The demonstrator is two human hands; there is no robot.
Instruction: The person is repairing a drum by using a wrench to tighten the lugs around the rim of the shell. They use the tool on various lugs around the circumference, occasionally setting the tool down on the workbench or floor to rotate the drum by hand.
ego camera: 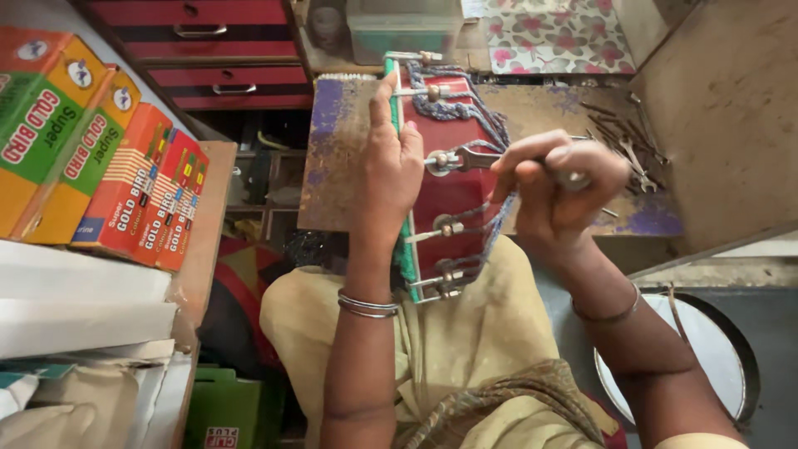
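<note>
my left hand [391, 166] clamps the stiff red drum [449, 187] by its rim; my right hand [555, 189] grips a spanner [475, 158], probably on a small slippery nut.

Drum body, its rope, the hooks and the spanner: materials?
Drum body: likely painted wood, glossy red. Rope: braided blue-grey cord, matte, fibrous. Hooks: bare metal, silvery glint. Spanner in right hand: dull grey steel. Left hand steadies the drum.
</note>
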